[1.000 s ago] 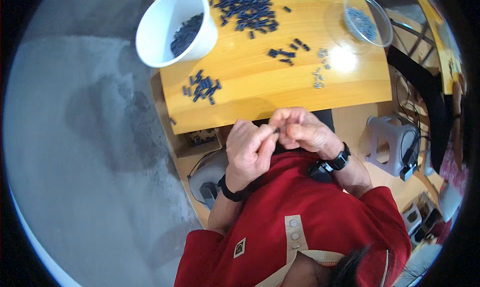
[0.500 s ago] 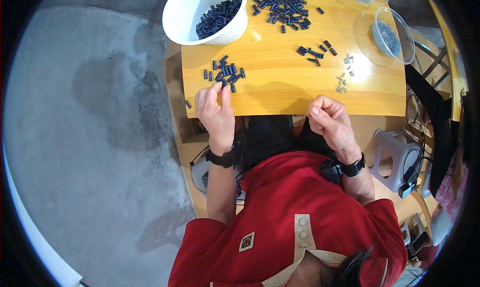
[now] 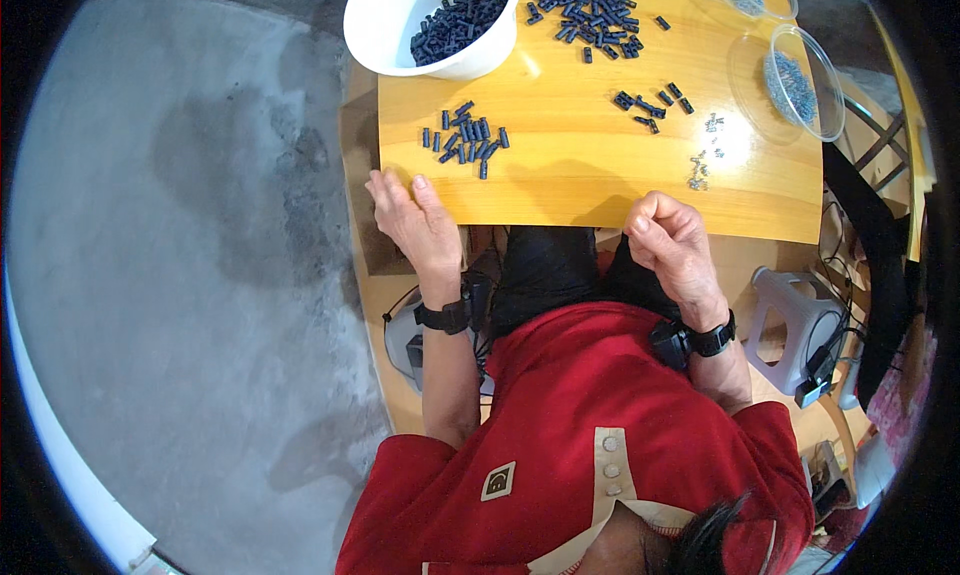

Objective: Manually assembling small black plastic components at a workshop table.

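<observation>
Yellow surface (image 3: 580,170), upper centre | black pieces (image 3: 476,131), upper left of centre | left hand (image 3: 425,227) below them, fingers apart | right hand (image 3: 677,243), right of centre, fingers curled together, contents unclear

Left hand (image 3: 415,223) over the front left edge of the yellow wooden table (image 3: 570,180), fingers extended, thumb apart, just short of a small cluster of black cylindrical pieces (image 3: 468,138); contact with the tabletop cannot be told. Right hand (image 3: 675,243) at the front edge, fingers curled, thumb against the index finger, contents hidden. Farther back: white tub (image 3: 372,30) part-filled with black pieces, a larger black heap (image 3: 595,13) beside it, and, at right, a clear round container (image 3: 836,100) of silvery bits (image 3: 790,87).
</observation>
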{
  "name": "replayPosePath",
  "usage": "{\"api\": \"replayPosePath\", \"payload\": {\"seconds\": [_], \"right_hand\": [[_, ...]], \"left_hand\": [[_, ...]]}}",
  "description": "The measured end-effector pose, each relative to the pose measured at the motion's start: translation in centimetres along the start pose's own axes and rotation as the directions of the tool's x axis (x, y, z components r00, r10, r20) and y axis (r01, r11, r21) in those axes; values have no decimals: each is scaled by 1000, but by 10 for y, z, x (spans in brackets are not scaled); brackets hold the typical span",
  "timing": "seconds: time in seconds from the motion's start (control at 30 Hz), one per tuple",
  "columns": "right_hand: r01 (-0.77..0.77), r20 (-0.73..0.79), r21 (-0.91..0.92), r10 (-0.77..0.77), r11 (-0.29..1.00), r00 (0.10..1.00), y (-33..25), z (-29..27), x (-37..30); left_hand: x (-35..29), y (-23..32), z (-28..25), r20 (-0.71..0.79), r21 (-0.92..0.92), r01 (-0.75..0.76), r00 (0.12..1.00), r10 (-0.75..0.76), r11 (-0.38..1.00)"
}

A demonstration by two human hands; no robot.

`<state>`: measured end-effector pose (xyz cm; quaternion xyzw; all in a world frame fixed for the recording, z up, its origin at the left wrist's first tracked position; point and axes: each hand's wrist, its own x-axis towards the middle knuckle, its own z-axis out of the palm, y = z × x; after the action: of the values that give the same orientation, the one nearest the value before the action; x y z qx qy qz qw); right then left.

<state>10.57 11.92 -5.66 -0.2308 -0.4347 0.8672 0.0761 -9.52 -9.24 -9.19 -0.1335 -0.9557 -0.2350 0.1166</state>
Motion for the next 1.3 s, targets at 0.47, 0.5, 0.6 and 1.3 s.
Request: {"api": "replayPosePath", "payload": {"seconds": [0.47,0.5,0.6,1.3], "right_hand": [[326,38,-897,-684,298,729,-34,0,19],[318,31,-901,-687,296,726,-41,-6,25],[59,-15,-996,-779,67,627,-56,-20,41],[408,-113,-152,-426,900,898,-30,-2,5]], "left_hand": [[2,45,-2,61,-96,-157,985,164,983],[0,50,-4,65,-104,-164,983,171,981],[-9,63,-10,-14,-134,-215,977,215,967],[-48,136,-37,56,-745,-313,851,523,588]]}}
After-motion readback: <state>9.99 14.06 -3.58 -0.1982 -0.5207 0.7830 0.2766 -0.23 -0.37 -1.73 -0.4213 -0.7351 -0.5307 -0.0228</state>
